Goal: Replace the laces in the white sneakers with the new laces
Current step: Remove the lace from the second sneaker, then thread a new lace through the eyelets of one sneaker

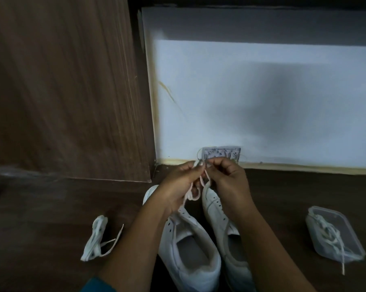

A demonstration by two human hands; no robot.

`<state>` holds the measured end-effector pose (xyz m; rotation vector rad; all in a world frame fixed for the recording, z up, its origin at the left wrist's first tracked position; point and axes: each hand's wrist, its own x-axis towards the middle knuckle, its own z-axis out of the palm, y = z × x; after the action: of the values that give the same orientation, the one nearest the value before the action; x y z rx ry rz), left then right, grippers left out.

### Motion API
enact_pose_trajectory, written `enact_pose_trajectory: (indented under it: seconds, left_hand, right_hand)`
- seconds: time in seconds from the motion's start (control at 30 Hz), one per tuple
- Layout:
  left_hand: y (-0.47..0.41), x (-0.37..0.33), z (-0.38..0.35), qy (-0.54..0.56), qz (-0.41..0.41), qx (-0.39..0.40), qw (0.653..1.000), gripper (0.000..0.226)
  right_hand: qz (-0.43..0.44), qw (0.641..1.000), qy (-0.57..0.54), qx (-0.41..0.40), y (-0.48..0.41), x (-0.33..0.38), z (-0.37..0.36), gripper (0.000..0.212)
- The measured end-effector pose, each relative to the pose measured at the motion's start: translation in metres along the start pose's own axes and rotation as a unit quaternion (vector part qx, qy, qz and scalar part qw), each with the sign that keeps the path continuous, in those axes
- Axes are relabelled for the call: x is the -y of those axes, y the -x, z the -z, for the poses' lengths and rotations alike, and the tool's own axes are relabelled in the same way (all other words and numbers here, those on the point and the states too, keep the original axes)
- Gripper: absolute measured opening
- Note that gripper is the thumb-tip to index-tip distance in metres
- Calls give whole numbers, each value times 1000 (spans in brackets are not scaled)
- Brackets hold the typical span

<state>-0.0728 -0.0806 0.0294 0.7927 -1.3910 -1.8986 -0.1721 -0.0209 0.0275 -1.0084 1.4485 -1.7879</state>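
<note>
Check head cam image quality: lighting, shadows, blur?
Head view: dim overall; the white wall is brightest, with a soft shadow across its right part. Wide-angle bending shows along the wooden panel. Both hands, left hand and right hand, and the lace look slightly soft.

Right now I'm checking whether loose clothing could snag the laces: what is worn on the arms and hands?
Both forearms are bare. The left hand and right hand wear no gloves, and no rings or watch show. Only a teal sleeve edge appears by the left elbow.
</note>
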Motion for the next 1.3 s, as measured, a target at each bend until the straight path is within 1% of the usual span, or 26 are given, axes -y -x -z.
enact_pose_trajectory:
  seconds: [0.1,0.17,0.23,0.3,0.33,0.37,0.4,0.47,0.57,0.63,0.7,0.77,0.83,0.87,0.9,0.93,0.97,1.0,1.07,1.1,1.17,1.23,1.3]
  left_hand:
    - [-5,3,-4,87,4,-97,991,29]
    - [-6,1,-9,151,8,-142,978,28]
    - [-7,1,-12,199,7,-178,964,24]
    - [-7,2,-10,211,-2,-217,953,21]
    - [-7,3,-9,207,-11,-233,950,18]
    - [-7,3,-7,195,-19,-247,949,17]
    - [-8,3,-6,174,-24,-261,949,18]
    - [-8,0,-2,122,-42,-280,951,16]
    - [-7,-6,4,66,-76,-272,957,12]
    - [-5,-10,11,23,-72,-255,964,13]
    - [3,-14,20,-18,-43,-230,972,30]
    - [17,-16,32,-24,-18,-218,975,45]
    - [40,-14,48,-12,3,-202,979,50]
    - [52,-11,58,-8,17,-190,982,49]
    - [61,-6,67,-7,24,-184,983,42]
    - [73,-4,77,-15,28,-188,982,32]
    - [83,-1,85,-27,27,-195,980,28]
    - [93,1,92,-43,25,-203,978,29]
    - [104,5,106,-76,16,-217,973,31]
    - [108,8,117,-91,16,-223,970,30]
    - [116,10,138,-80,21,-239,967,28]
    - [120,15,159,-92,15,-257,962,29]
    - [129,23,175,-108,1,-288,952,24]
  right_hand:
    - [55,991,119,11,1,-10,-6,28]
    - [115,972,206,16,4,-16,-11,23]
    - [190,939,286,18,6,-20,-17,12]
    - [235,913,333,9,9,-21,-22,13]
    - [240,910,338,6,10,-19,-25,12]
    - [233,913,335,6,12,-20,-28,14]
    - [209,921,328,8,14,-20,-31,21]
    - [143,950,278,23,19,-19,-37,32]
    - [94,975,198,38,25,-17,-48,28]
    - [64,983,168,49,28,-14,-56,23]
    - [33,984,161,71,33,-12,-62,24]
    - [26,973,198,113,37,-11,-68,30]
    - [19,958,228,171,48,-12,-80,41]
    - [9,951,239,193,53,-14,-86,44]
    - [1,944,255,209,59,-17,-94,43]
    - [-7,936,275,220,65,-20,-105,37]
    - [-14,928,294,227,69,-26,-115,27]
    - [-21,919,315,237,72,-32,-126,22]
    - [-30,904,348,247,71,-46,-142,26]
    - [-46,898,360,248,70,-51,-150,20]
    - [-79,885,378,260,68,-56,-166,8]
    - [-98,863,406,283,67,-62,-174,9]
    - [-114,840,444,290,70,-65,-180,15]
